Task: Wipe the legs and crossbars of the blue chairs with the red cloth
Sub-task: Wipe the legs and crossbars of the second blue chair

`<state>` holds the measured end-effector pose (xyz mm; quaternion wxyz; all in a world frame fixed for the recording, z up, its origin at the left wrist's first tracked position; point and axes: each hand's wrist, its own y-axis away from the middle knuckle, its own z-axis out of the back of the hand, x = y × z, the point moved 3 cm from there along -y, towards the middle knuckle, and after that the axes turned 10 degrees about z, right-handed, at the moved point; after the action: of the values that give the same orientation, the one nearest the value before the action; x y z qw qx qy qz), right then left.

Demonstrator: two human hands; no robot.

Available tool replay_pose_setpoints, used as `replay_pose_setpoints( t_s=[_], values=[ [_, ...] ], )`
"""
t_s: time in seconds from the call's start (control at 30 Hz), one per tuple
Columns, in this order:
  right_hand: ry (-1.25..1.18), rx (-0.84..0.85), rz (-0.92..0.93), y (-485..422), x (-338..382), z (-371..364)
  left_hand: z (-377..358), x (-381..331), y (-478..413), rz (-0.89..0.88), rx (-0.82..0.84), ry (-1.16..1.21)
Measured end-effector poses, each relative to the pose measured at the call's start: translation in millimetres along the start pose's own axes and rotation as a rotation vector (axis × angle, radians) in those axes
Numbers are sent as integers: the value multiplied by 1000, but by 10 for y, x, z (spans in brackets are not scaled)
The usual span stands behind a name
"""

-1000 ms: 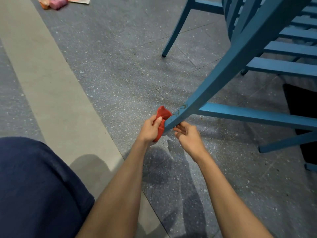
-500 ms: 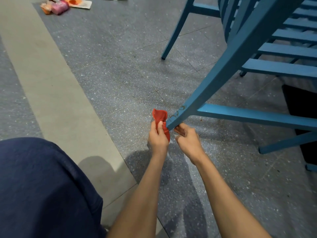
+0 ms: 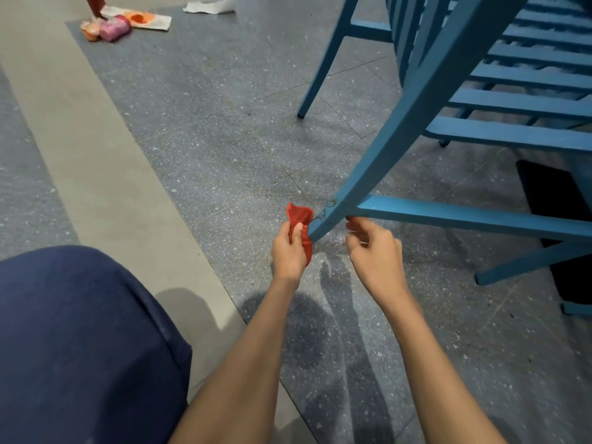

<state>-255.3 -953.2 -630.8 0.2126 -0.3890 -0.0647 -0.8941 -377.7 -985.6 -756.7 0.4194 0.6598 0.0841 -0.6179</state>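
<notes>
I see left hand (image 3: 288, 251) clenched round crumpled red cloth (image 3: 299, 216), cloth pressed against foot of slanted blue wooden chair leg (image 3: 394, 139). Right hand (image 3: 376, 251) curled just under blue crossbar (image 3: 464, 216); can't tell if gripping anything.

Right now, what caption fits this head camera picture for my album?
Left hand holds red cloth against a blue chair leg; right hand curls just under the crossbar.

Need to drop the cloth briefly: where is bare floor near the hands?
Bare speckled floor lies between the near chair leg and the far leg, and the beige strip left of the left hand. Crowded: under the crossbars to the right; litter far top left.
</notes>
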Motion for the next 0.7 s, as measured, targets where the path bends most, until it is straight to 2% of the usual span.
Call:
replay_pose_setpoints(
  t_s=[0.13,0.2,0.27,0.3,0.4,0.47,0.57,0.7],
  values=[
    [31,-233,-8,63,123,61,-85,-246,230,-119,-16,131],
    [92,-429,125,117,218,143,-120,-328,343,-160,-49,179],
    [161,-532,258,116,241,205,-141,-318,375,-159,-68,196],
    [185,-508,291,74,219,230,-142,-305,381,-154,-61,192],
    [245,-268,356,-63,114,249,-100,-206,319,-124,-9,131],
    [278,-177,404,-105,60,249,-41,-170,240,-91,54,85],
    [276,-159,421,-161,38,283,8,-211,147,-13,120,75],
    [290,-170,422,-187,44,280,-65,-392,269,-94,84,116]
  ],
)
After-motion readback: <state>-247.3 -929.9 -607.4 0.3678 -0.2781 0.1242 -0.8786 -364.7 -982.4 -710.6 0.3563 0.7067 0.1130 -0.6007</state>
